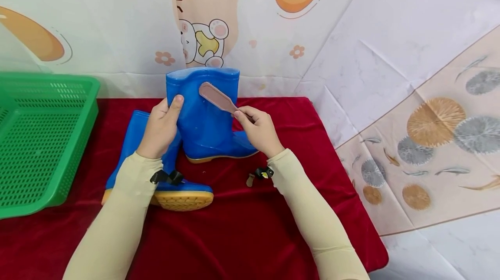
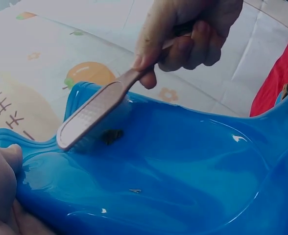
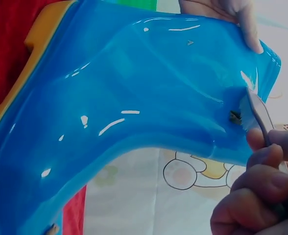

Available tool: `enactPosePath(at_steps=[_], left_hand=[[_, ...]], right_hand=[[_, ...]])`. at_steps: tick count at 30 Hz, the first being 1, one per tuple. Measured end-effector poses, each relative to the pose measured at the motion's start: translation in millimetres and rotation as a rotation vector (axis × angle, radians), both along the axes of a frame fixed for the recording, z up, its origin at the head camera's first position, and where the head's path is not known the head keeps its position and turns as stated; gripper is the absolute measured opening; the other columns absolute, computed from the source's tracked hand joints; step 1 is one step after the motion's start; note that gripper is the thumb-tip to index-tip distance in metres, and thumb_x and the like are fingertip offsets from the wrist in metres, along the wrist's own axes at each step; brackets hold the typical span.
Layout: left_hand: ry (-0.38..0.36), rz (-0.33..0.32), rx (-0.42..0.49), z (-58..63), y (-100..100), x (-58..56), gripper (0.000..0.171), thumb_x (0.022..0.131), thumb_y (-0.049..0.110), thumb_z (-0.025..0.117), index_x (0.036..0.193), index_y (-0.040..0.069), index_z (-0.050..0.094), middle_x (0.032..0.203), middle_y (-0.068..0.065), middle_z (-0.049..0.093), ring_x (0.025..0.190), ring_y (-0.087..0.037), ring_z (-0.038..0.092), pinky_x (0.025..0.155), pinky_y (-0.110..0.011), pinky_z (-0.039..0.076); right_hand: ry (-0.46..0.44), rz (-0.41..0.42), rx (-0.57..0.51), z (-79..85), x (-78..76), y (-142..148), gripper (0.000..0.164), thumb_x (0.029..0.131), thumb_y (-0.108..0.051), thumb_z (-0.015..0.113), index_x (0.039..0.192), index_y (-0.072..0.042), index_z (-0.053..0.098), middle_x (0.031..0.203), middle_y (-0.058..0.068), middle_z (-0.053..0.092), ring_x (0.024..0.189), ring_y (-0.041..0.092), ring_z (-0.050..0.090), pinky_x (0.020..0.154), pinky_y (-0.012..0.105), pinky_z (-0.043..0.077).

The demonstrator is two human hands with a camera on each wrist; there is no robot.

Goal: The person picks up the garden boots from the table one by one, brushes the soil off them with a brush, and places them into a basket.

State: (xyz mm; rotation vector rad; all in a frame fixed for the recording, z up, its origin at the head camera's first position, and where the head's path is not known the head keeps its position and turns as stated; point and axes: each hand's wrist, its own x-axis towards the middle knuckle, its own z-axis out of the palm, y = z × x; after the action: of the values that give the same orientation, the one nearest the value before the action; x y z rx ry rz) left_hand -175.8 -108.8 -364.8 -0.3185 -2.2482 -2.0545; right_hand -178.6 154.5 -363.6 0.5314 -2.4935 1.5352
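A blue rain boot (image 1: 207, 115) stands upright on the red cloth, its toe toward the right. My left hand (image 1: 160, 126) grips the boot's upper shaft at the back edge, with the thumb on the near side. In my right hand (image 1: 259, 128) is a brown brush (image 1: 216, 97), gripped by the handle; its pale bristles (image 3: 246, 111) face the shaft near the top rim. Close by the bristles, a small dark bit (image 2: 112, 136) clings to the blue surface. Another brown bit (image 2: 286, 90) shows on the foot part.
A second blue boot (image 1: 133, 141) with a yellow sole lies on its side at the left, partly behind my left arm. Further left sits a green plastic basket (image 1: 74, 141). A small brown piece (image 1: 250, 180) shows beside my right wrist. Behind the table hangs a printed cloth (image 1: 265, 71).
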Motion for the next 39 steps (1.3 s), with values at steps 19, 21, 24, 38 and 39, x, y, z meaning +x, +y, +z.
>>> enactPosePath(at_steps=[19,21,24,38,39], left_hand=[[0.0,0.014,0.008,-0.4,-3.4,-0.7,0.053,0.111,0.043,0.04,0.154,0.013,0.048,0.147,-0.013,0.057,0.132,-0.028,0.055,0.109,-0.06,0.045],[0.0,0.019,0.004,-0.5,-4.3,-0.7,0.053,0.111,0.043,0.039,0.154,0.013,0.048,0.147,-0.013,0.057,0.132,-0.03,0.055,0.109,-0.061,0.044],[-0.004,0.023,-0.007,-1.1,-5.3,-0.4,0.053,0.111,0.044,0.039,0.154,0.013,0.048,0.148,-0.013,0.057,0.134,-0.032,0.055,0.11,-0.062,0.043],[-0.005,-0.004,0.008,-1.4,-1.1,-0.4,0.052,0.111,0.043,0.04,0.153,0.013,0.049,0.147,-0.013,0.058,0.132,-0.03,0.056,0.109,-0.061,0.045],[-0.002,-0.005,0.01,-1.4,-0.2,-0.7,0.052,0.111,0.042,0.04,0.153,0.013,0.049,0.146,-0.013,0.059,0.131,-0.029,0.057,0.109,-0.059,0.046]], right_hand=[[-0.104,0.004,-0.061,-14.9,13.7,22.2,0.024,0.106,-0.02,0.061,0.113,-0.003,0.075,0.085,0.014,0.069,0.06,0.018,0.055,0.056,0.024,0.052],[-0.076,0.036,-0.077,-14.3,13.1,18.2,0.023,0.105,-0.019,0.061,0.114,-0.002,0.074,0.079,0.016,0.065,0.057,0.02,0.051,0.052,0.023,0.046],[-0.033,0.061,-0.062,-12.6,9.6,10.0,0.024,0.105,-0.019,0.061,0.116,-0.003,0.075,0.078,0.013,0.065,0.061,0.025,0.05,0.054,0.024,0.043],[-0.078,-0.024,-0.016,-6.3,12.2,14.0,0.022,0.106,-0.022,0.061,0.116,-0.008,0.076,0.078,0.019,0.064,0.053,0.021,0.048,0.048,0.026,0.041],[-0.079,-0.031,-0.014,-6.4,14.0,17.1,0.022,0.106,-0.021,0.061,0.115,-0.008,0.076,0.078,0.019,0.064,0.054,0.021,0.047,0.049,0.026,0.04]])
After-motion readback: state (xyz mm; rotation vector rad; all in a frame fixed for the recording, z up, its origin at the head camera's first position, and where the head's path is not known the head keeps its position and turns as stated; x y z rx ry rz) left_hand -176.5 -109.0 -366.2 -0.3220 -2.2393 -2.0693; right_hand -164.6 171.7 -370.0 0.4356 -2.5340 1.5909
